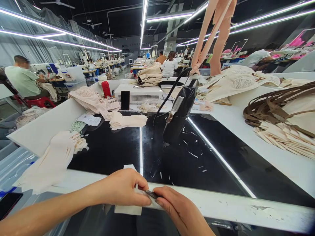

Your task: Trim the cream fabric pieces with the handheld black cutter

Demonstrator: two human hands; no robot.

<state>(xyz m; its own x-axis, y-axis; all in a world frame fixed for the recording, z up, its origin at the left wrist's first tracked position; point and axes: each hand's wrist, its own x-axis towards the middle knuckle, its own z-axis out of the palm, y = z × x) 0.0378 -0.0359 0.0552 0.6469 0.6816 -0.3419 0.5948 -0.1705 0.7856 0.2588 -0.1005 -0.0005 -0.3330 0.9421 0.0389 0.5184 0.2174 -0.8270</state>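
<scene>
At the near edge of a black tabletop [110,154], the left hand [123,188] pinches pale cloth [128,210]; the right hand [178,206] pinches a small dark object [152,194] (its kind unclear) at the left fingertips; beyond, a black corded tool [180,111] hangs.

Matt cloth strip [128,210], smooth glossy panel [110,154].

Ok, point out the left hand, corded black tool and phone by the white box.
Left hand [125,186], head view: back of the hand.
Corded black tool [184,108], head view: its body.
Phone [125,100], head view: dark front.
</scene>
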